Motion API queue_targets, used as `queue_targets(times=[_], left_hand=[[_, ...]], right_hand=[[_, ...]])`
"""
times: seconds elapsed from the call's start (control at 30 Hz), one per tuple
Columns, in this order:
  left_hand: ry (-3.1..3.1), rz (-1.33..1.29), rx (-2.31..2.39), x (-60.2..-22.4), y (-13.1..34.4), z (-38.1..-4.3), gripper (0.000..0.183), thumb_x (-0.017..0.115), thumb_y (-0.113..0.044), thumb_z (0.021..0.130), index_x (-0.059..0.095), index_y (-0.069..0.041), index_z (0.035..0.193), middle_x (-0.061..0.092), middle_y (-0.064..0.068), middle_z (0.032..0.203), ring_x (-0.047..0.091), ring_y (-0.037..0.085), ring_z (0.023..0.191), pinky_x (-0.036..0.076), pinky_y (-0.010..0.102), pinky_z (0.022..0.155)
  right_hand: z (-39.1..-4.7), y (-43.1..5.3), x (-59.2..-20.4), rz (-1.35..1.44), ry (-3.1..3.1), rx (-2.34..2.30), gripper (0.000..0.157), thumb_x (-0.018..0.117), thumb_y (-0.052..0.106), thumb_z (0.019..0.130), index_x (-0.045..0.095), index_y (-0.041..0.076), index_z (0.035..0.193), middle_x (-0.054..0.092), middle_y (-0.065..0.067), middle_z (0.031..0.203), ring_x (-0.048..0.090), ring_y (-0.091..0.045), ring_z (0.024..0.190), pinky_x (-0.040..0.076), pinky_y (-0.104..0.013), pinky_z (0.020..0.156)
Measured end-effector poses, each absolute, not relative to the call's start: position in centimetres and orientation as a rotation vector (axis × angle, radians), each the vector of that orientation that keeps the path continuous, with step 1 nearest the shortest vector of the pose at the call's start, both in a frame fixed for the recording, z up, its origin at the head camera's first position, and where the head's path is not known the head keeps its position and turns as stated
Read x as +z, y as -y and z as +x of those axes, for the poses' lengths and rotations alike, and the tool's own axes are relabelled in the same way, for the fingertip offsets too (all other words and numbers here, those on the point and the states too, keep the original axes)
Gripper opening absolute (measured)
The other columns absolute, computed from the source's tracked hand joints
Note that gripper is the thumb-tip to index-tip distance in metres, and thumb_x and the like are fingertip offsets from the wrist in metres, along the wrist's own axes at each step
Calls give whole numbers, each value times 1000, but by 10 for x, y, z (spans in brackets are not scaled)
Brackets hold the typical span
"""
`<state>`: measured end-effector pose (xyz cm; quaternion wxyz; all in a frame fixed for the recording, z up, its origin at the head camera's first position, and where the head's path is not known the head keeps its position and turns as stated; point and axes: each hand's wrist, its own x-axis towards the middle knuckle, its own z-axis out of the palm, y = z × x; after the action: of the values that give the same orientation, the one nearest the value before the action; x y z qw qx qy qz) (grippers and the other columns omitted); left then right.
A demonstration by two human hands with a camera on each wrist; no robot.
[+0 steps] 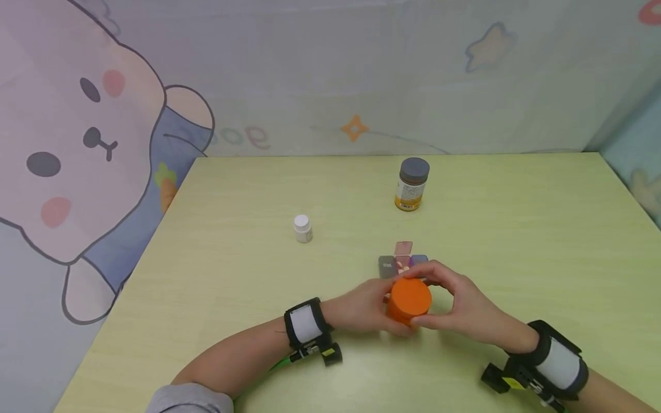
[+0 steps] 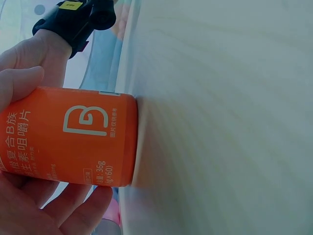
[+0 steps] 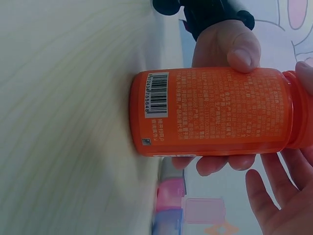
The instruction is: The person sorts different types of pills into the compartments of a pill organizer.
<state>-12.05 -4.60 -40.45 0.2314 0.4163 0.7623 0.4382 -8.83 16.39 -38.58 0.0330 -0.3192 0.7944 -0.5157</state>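
An orange chewable-tablet bottle (image 1: 409, 301) stands upright at the front of the table, its printed label and barcode showing in the wrist views. My left hand (image 1: 364, 307) grips its body, thumb on the near side and fingers round behind. From the right, my right hand (image 1: 457, 301) holds the orange lid (image 3: 304, 115) between thumb and fingers. The lid sits on the bottle. Just behind is a small coloured pill organizer (image 1: 387, 267), partly hidden by the hands and bottle. Its pink flap (image 1: 403, 248) is raised, with pale bits in that compartment.
A brown jar with a grey lid (image 1: 411, 183) stands towards the back of the table. Left of it, nearer the middle, is a small white bottle (image 1: 302, 228). A printed cloth (image 1: 310, 74) hangs along the table's back edge.
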Motion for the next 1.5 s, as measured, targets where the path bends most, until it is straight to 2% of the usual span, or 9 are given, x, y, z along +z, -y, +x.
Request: queue_targets(times=[0.17,0.33,0.47,0.6,0.8,0.93,1.1,1.27,1.5], left_hand=[[-2090,1144,1225,-405,48,-118,50,69,-32,78,45,-20,120,53,-12,110,47,2,99,33,23,91],[-2083,1158,1272,-406,51,-116,50,69,-31,78,46,-21,121,53,-12,112,47,3,101,34,24,92],[-2069,1201,1273,-406,47,-118,47,69,-28,79,46,-21,119,53,-12,111,47,3,101,34,24,92],[-2067,1171,1267,-405,45,-119,54,70,-28,78,43,-20,123,52,-12,114,46,3,104,32,24,93],[-2065,1128,1262,-403,45,-118,54,70,-28,77,45,-20,124,54,-12,113,47,2,104,34,25,92],[-2057,1143,1266,-403,45,-118,53,71,-28,77,46,-21,123,54,-13,113,47,1,104,34,25,91],[-2042,1158,1263,-404,43,-119,49,70,-26,78,47,-21,121,54,-14,111,47,1,102,34,24,91],[-2063,1146,1251,-403,43,-118,45,71,-27,77,49,-20,115,55,-13,106,48,1,99,34,23,90],[-2084,1165,1228,-403,46,-118,41,71,-26,77,48,-21,111,54,-12,102,48,3,94,36,22,88]], right_hand=[[-88,-157,-389,-1025,-2509,-1569,60,78,27,67,49,19,118,54,7,112,50,-11,99,40,-36,86],[-89,-150,-388,-1088,-2503,-1556,72,79,32,65,44,18,125,49,4,121,47,-13,106,38,-33,89],[-85,-156,-383,-1061,-2407,-1634,81,79,23,67,36,17,135,45,1,131,45,-20,114,34,-33,94],[-83,-163,-378,-1020,-2323,-1666,82,75,13,71,29,18,139,44,-2,134,43,-21,119,33,-38,96],[-83,-175,-375,-1008,-2365,-1633,76,72,10,75,30,17,138,51,0,125,47,-17,114,34,-35,95],[-86,-181,-375,-1025,-2412,-1636,73,72,7,73,35,14,136,57,1,116,51,-17,107,36,-32,93],[-88,-185,-378,-1018,-2504,-1599,71,76,10,70,41,12,132,58,3,109,53,-14,100,39,-30,88],[-91,-179,-376,-1023,-2514,-1581,75,78,12,67,40,14,131,51,0,120,47,-14,107,39,-30,88],[-91,-162,-368,-1032,-2478,-1535,83,80,18,65,34,10,134,42,-5,133,42,-14,114,37,-40,91]])
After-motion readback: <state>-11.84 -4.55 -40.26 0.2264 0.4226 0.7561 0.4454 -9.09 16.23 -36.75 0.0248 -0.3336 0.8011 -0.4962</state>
